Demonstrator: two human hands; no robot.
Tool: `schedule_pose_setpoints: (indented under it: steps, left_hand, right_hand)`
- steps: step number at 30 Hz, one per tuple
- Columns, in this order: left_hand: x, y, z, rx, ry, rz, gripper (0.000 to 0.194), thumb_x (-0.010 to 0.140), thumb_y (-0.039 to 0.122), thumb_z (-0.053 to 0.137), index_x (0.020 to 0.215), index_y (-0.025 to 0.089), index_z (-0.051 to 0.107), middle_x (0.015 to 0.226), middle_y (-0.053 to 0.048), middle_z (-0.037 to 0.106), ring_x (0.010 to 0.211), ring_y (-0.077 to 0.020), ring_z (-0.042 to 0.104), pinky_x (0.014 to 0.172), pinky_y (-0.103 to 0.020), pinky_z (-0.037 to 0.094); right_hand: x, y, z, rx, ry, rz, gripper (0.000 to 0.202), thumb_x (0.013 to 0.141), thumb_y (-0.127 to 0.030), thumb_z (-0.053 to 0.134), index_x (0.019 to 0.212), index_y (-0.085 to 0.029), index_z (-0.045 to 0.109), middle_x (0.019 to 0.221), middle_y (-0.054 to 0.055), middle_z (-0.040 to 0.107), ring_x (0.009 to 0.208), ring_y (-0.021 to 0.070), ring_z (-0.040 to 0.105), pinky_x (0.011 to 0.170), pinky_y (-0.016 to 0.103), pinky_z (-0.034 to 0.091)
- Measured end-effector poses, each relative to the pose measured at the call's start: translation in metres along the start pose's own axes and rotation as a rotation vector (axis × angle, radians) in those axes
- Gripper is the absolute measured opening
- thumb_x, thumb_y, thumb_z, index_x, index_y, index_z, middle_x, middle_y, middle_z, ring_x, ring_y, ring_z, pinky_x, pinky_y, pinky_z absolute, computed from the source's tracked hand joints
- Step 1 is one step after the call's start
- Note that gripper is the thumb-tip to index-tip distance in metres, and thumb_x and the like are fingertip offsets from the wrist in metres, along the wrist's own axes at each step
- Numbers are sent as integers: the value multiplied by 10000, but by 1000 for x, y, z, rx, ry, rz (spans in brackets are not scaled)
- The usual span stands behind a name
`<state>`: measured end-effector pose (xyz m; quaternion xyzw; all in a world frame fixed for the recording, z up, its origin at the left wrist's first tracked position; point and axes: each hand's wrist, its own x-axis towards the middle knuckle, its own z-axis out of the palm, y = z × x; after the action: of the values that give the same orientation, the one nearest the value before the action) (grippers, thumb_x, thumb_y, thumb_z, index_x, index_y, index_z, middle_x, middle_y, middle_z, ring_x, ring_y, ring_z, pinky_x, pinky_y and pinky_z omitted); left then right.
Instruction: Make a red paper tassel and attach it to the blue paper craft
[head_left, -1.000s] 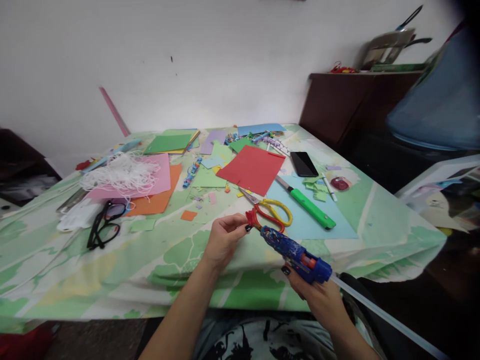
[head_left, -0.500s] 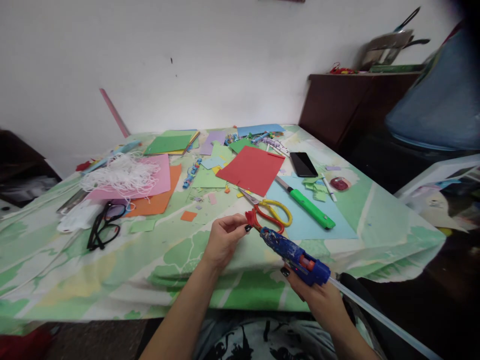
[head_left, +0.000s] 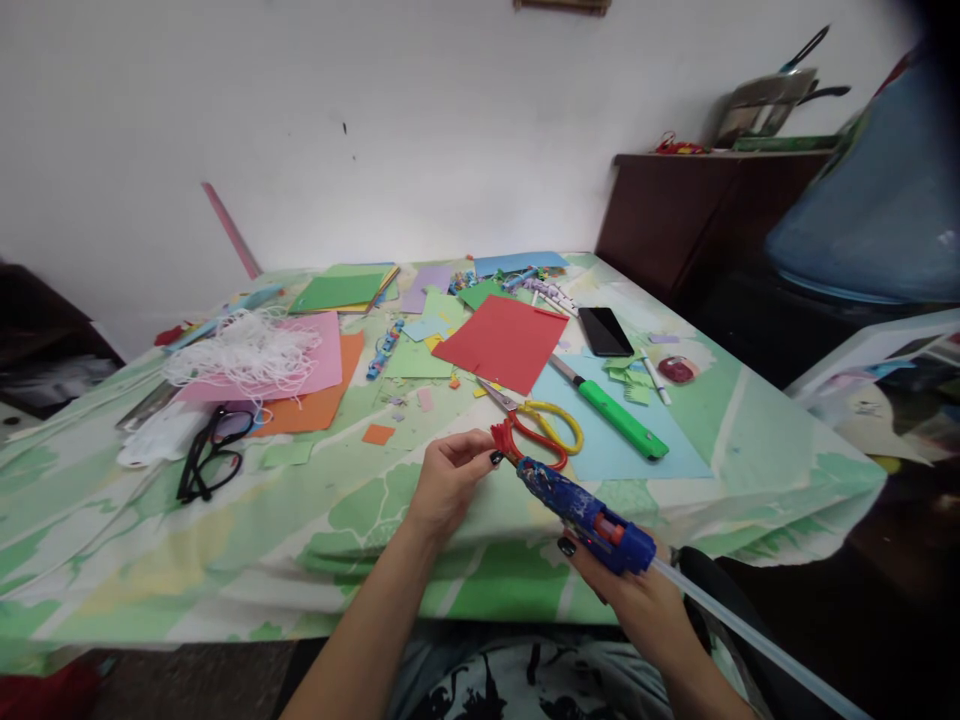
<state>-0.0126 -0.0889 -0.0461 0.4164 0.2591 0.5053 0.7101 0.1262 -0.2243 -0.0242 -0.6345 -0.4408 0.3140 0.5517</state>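
Note:
Thumb and fingers of my left hand (head_left: 450, 478) pinch a small red paper piece (head_left: 500, 436) above the table's near edge. My right hand (head_left: 626, 590) is wrapped round a blue hot glue gun (head_left: 585, 515), with a long clear glue stick (head_left: 750, 630) running out of its back. The gun's nozzle points up and left and meets the red piece; whether they touch I cannot tell. Just behind lie scissors (head_left: 551, 425) with red and yellow handles. A green utility knife (head_left: 621, 420) rests on light blue paper (head_left: 679, 455), and a red sheet (head_left: 504, 340) lies beyond.
To the left are tangled white string (head_left: 240, 355), black glasses (head_left: 210, 455), pink paper (head_left: 328, 350) and orange paper (head_left: 322, 408). A phone (head_left: 604, 331), a marker (head_left: 655, 380) and green paper sheets (head_left: 341, 290) lie farther back. A dark cabinet (head_left: 675, 220) stands behind the table at right.
The glue gun has shifted very slightly left and down at its back end. The left hand keeps its pinch on the red piece. The view has tilted slightly.

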Motion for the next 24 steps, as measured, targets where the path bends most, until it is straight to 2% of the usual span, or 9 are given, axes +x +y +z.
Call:
schedule_pose_setpoints:
  steps: [6, 12, 17, 24]
  left_hand:
    - [1, -1, -1, -1, 9, -11, 164, 535, 194, 844, 670, 171, 755, 701, -16, 692, 696, -116, 599, 692, -224, 464]
    - [2, -2, -2, -1, 11, -19, 174, 528, 196, 851, 667, 167, 750, 710, -21, 701, 713, -124, 609, 726, -236, 471]
    - [1, -1, 0, -7, 14, -15, 167, 535, 198, 849, 667, 172, 750, 695, -18, 694, 694, -119, 604, 703, -231, 469]
    - [2, -1, -1, -9, 9, -24, 162, 546, 195, 848, 669, 169, 746, 693, -17, 691, 702, -123, 612, 705, -233, 468]
  right_hand:
    - [-1, 5, -4, -19, 0, -24, 189, 737, -321, 622, 631, -175, 568, 493, -41, 415, 442, 94, 320, 416, 240, 267]
    - [2, 13, -6, -23, -111, -49, 216, 784, -310, 599, 624, -180, 535, 498, -52, 376, 462, 97, 324, 444, 242, 284]
    - [1, 10, -5, 13, -64, -54, 228, 763, -320, 615, 608, -182, 521, 517, -41, 396, 485, 103, 338, 454, 247, 283]
    - [1, 20, -8, -16, -103, -61, 209, 804, -310, 596, 653, -172, 548, 540, -42, 408, 480, 96, 327, 458, 239, 319]
